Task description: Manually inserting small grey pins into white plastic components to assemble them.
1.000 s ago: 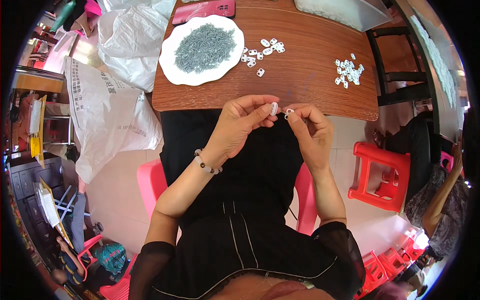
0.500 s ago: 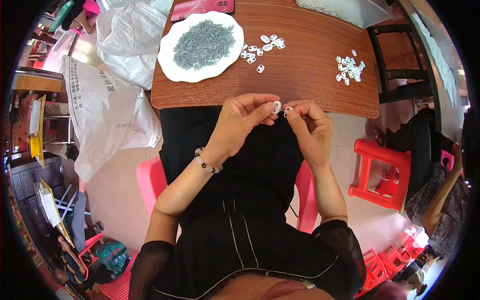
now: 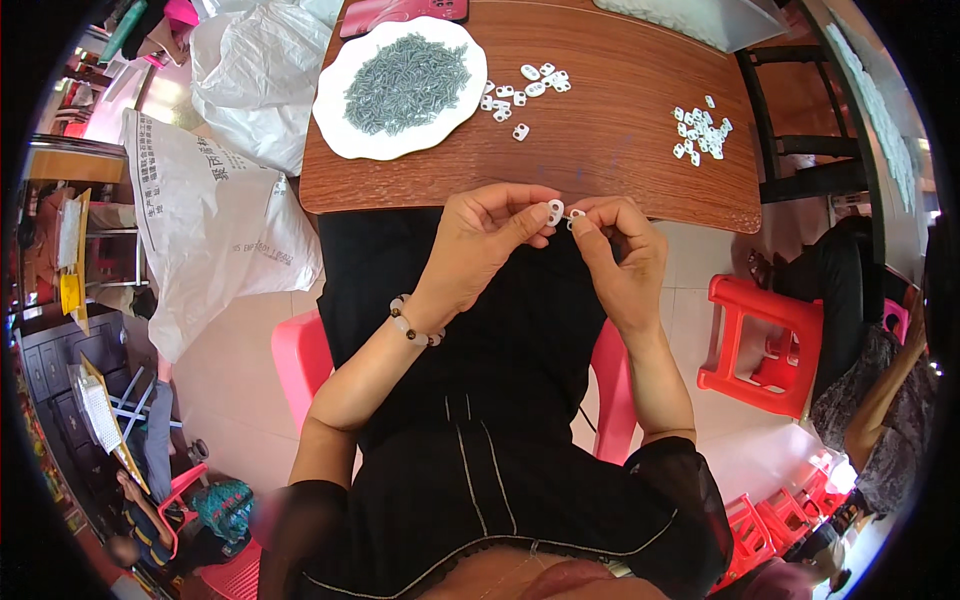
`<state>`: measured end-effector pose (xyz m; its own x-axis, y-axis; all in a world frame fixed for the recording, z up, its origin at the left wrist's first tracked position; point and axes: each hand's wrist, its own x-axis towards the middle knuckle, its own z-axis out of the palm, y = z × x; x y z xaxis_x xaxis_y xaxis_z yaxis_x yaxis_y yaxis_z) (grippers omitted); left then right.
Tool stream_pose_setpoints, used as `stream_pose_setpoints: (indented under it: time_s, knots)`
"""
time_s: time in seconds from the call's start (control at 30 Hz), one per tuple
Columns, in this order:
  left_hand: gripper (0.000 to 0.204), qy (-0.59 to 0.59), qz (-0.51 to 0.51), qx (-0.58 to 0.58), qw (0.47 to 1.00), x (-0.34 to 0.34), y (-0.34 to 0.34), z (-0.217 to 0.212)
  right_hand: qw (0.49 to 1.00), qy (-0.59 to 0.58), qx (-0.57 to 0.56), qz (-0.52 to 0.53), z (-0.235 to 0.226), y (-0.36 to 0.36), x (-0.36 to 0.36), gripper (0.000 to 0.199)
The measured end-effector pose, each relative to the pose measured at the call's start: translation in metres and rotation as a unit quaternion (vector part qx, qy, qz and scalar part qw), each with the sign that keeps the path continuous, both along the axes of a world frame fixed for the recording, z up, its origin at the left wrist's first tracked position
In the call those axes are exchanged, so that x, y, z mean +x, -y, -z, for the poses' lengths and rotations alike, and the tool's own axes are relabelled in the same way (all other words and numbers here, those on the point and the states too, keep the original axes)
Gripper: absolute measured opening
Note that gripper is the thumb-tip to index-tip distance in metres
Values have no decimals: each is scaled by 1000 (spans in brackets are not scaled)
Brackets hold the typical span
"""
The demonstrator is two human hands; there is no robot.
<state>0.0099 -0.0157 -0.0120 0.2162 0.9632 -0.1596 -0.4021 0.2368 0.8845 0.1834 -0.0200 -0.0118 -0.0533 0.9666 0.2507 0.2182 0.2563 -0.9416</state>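
Observation:
My left hand (image 3: 480, 245) pinches a white oval two-holed plastic piece (image 3: 555, 212) between thumb and index finger, just off the near edge of the wooden table (image 3: 400, 185). Close to its right, my right hand (image 3: 625, 260) grips a smaller white piece (image 3: 576, 217) with a hole, partly hidden by the thumb. A narrow gap separates the two pieces. On the table lie a loose group of similar white pieces (image 3: 520, 131) and a second pile (image 3: 703, 135) farther right. A scalloped white plate (image 3: 335, 125) holds a heap of small grey-green cylindrical pins (image 3: 405, 85).
A pink phone (image 3: 405, 14) lies behind the plate. Large white sacks (image 3: 225, 240) stand left of the table. To the right are a red plastic stool (image 3: 765, 310) and a black chair (image 3: 810, 120). Other people sit at the lower left and right rims.
The two white pieces have come slightly apart, leaving a clearer gap between them. Both hands otherwise keep almost the same place and grip.

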Motion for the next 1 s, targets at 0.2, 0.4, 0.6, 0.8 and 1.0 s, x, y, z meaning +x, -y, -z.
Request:
stream_pose_setpoints:
  time_s: [0.2, 0.4, 0.6, 0.8, 1.0]
  knots:
    - [19, -31, -18, 32, 999, 1, 2, 1, 1000, -9, -7, -1, 0, 2, -3, 8]
    - [19, -104, -26, 71, 992, 5, 7, 5, 999, 34, 21, -4, 0, 2, -4, 8]
    - [20, -33, -9, 23, 999, -1, 7, 4, 999, 4, -16, -38, -1, 1, -3, 8]
    - [23, -23, 68, -2, 997, -13, 5, -2, 986, -93, -93, -101, -2, 4, 1, 17]
    - [23, 15, 99, -26, 995, -22, 1, -8, 979, -142, -70, -128, -4, 4, -4, 36]
